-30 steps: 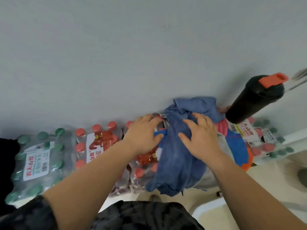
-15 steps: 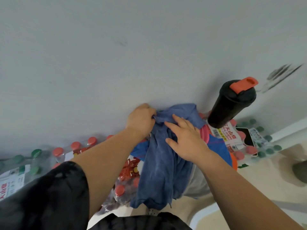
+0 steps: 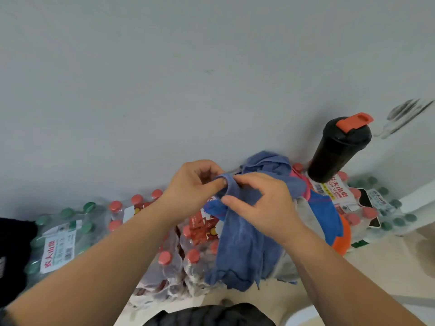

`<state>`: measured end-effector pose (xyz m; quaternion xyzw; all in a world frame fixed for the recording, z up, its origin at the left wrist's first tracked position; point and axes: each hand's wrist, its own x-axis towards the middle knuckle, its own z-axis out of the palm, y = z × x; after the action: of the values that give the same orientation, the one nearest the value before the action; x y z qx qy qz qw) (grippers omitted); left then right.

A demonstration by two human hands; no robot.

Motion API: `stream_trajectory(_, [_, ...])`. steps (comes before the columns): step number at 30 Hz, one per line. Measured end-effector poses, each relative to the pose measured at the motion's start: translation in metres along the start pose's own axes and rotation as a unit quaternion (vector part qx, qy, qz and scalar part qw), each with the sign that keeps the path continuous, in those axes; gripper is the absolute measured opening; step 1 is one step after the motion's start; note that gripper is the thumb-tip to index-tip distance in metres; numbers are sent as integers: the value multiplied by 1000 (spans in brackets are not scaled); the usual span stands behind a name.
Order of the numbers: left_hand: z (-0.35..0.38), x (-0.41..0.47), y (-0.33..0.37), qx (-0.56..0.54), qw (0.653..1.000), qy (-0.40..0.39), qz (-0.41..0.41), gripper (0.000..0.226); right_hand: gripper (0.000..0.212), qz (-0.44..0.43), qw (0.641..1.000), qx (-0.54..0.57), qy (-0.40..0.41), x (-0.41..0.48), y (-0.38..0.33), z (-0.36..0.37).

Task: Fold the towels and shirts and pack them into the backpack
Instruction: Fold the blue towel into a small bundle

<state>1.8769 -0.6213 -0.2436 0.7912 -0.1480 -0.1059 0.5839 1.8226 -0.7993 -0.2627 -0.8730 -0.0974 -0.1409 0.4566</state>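
— How is the left hand (image 3: 195,184) held?

— An edge of the blue towel (image 3: 242,243) is pinched between its thumb and curled fingers, with the fabric looped over the thumb tip.

— And the right hand (image 3: 263,208)?

— The same towel is gripped just beside the left hand. A fold is caught between its thumb below and the forefinger above. The fingertips of the two hands are nearly touching.

— Where is the towel found?

— It is lifted at its top edge by both hands. The rest is draped down over shrink-wrapped packs of red-capped bottles (image 3: 164,234), and its lower hem is hung over their front edge, above the pale floor (image 3: 388,267). A bunched part is heaped behind the right hand, against the grey wall (image 3: 164,78).

— What is seen further out?

— A pink cloth (image 3: 299,177) and a bright blue cloth (image 3: 327,215) are laid to the right of the towel, partly under it. A black bottle (image 3: 339,149) with an orange lid (image 3: 354,121) is stood on a pack beyond them. A pack of green-capped bottles (image 3: 58,231) is placed at the far left. More green caps are seen at the far right.
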Motion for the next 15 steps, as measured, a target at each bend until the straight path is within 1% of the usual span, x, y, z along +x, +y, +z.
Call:
stream_trajectory(2, [-14,-15,10,-30,1000,-4,9,6,26,2,1000,7,3,-5,-26,6])
stream_trajectory(4, [-30,-31,19,-64,998,-11,27,4,5,-7,999,8,30,-9,-50,11])
stream_trajectory(6, [-48,-47,27,-95,994,-15,51,6,19,-10,998,25,50,-13,-74,16])
stream_trajectory(9, [-75,-75,28,-131,989,-33,63,5,22,13,996,78,33,-16,-111,24])
stream_trajectory(11, [-90,-95,18,-133,988,-64,50,6,27,48,990,126,34,-19,-134,33])
stream_trajectory(13, [-103,-116,3,-134,986,-96,33,14,35,97,978,176,49,-24,-155,45])
stream_trajectory(15, [-114,-137,-15,-139,985,-104,19,25,28,134,971,189,50,-31,-172,58])
